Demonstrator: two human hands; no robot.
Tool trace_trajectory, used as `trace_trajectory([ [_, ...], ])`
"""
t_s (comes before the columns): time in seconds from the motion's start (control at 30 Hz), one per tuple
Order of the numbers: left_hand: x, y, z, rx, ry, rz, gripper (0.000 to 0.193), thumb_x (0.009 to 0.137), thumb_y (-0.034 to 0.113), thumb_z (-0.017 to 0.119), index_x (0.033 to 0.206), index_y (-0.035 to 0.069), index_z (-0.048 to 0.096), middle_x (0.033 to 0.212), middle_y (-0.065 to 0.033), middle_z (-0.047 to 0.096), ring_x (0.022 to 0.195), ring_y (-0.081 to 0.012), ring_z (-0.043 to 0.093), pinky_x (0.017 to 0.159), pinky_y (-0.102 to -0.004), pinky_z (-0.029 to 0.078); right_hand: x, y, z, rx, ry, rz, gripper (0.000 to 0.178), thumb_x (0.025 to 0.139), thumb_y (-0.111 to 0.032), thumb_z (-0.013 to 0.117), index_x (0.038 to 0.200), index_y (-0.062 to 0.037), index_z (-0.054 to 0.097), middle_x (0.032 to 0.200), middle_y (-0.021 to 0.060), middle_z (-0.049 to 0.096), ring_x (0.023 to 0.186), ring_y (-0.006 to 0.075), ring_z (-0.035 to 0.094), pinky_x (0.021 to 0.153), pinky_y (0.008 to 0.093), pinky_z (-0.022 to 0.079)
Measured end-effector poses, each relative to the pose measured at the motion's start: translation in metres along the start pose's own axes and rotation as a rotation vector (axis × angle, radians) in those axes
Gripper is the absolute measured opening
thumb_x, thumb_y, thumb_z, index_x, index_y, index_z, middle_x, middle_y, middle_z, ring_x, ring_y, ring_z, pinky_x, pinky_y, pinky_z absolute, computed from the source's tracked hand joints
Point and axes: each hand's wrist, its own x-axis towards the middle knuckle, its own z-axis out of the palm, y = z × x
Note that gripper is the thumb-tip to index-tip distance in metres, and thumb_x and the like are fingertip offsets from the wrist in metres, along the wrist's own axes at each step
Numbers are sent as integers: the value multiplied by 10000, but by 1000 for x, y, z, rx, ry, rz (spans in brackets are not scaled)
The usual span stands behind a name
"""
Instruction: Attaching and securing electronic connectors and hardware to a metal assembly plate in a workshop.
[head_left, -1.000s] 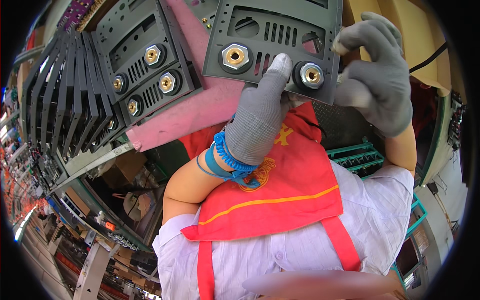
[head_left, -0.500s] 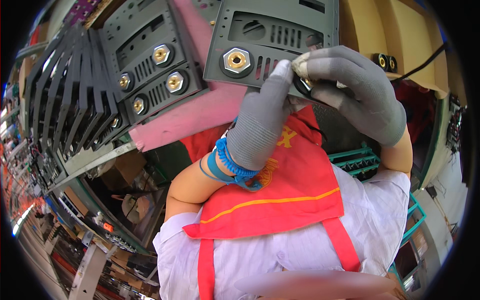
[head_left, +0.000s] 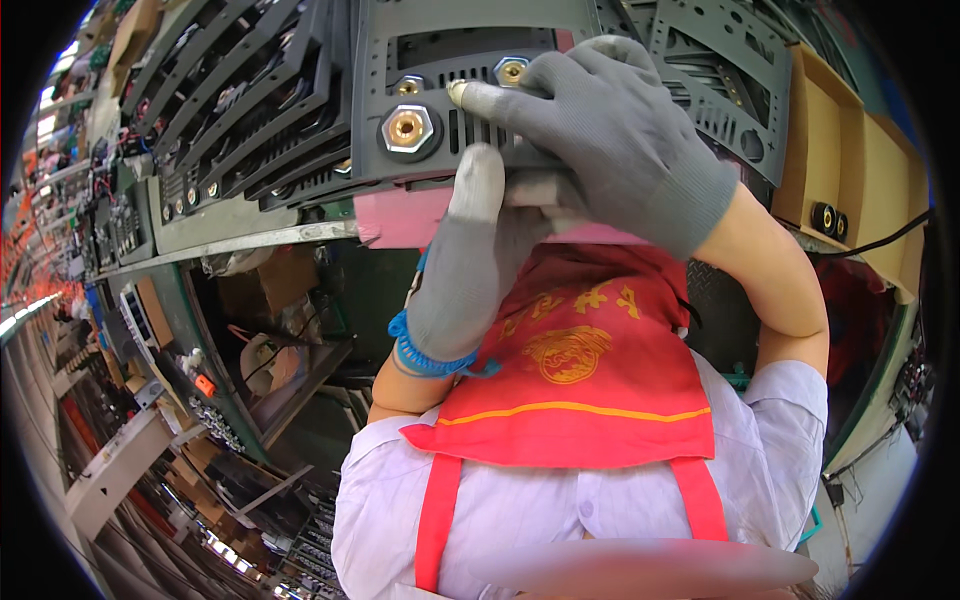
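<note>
Gripping the grey panel point(head_left: 440, 90) — both hands point(head_left: 560, 190) hiding its right end — stacked panels point(head_left: 250, 110) alongside

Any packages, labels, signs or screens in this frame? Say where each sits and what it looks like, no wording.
Cardboard boxes: upper right, open-topped, tan, side by side.
Emblem: on the red apron's chest, round, gold.
Orange tag: lower left on the shelf edge, small, rectangular.
No screens or signs can be made out.

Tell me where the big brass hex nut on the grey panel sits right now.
The brass hex nut sits on the grey panel upper centre in the head view, just left of the right hand.
</note>
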Motion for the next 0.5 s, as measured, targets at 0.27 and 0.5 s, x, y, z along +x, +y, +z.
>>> trace_trajectory([
  [0.27, -49, 18, -5, 596, 92, -91, 473, 1001, 322, 456, 1269, -65, 496, 893, -152, 696, 805, -214, 684, 789, -317, 509, 6, 1, 20, 29, -50, -33, 534, 740, -463, 691, 1206, -210, 631, 1256, 84, 543, 1118, 243, 530, 1001, 414, 367],
  [0.5, -14, 41, 25, 855, -618, 233, 229, 845, 171, 682, 1017, 24, 648, 790, -139, 638, 717, -305, 634, 630, -367, 495, -35, 31, -38, -28, 82, 113, 390, 828, -366, 669, 1161, -166, 638, 1263, 80, 574, 1105, 267, 575, 958, 420, 431],
])
